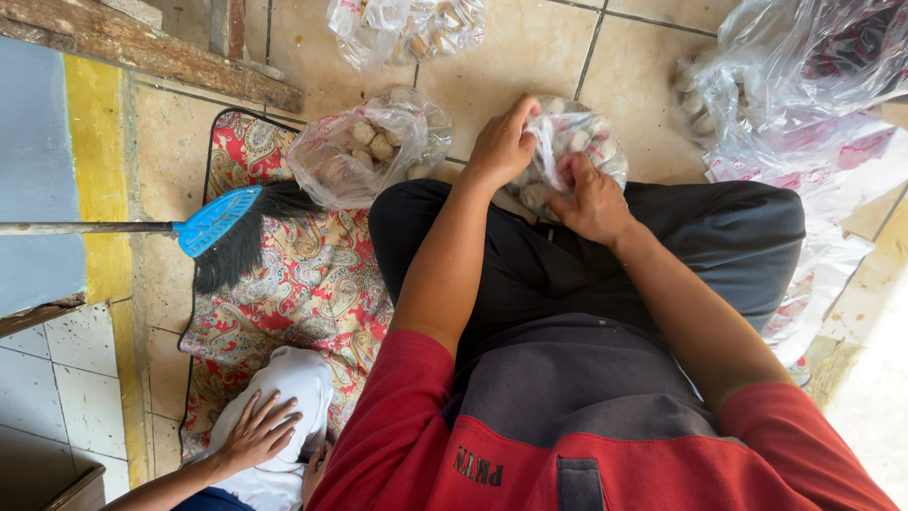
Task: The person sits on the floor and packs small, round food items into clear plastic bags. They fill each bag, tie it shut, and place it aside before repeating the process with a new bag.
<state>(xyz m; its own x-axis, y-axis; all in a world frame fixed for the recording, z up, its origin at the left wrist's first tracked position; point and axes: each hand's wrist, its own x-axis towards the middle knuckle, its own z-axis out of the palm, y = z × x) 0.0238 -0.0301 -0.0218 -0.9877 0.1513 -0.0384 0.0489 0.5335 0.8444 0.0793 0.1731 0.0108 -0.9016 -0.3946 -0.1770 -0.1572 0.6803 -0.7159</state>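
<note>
Thin, glossy, crinkled clear plastic bag [567, 142] of matt pale lumps; far left, rough weathered wooden plank [142, 47]; smooth glazed floor tiles [530, 47]; matt patterned cloth mat [312, 284]; smooth blue plastic broom head [216, 220]

Both hands, the left hand [503, 147] and right hand [591, 201], meet on a small bag [577, 142] just before the crossed legs. Left of the hands lies a second bag [364, 151], beyond it a broom [222, 232] on a mat [293, 284]. Further bags lie ahead [407, 28] and to the right [785, 85].
</note>
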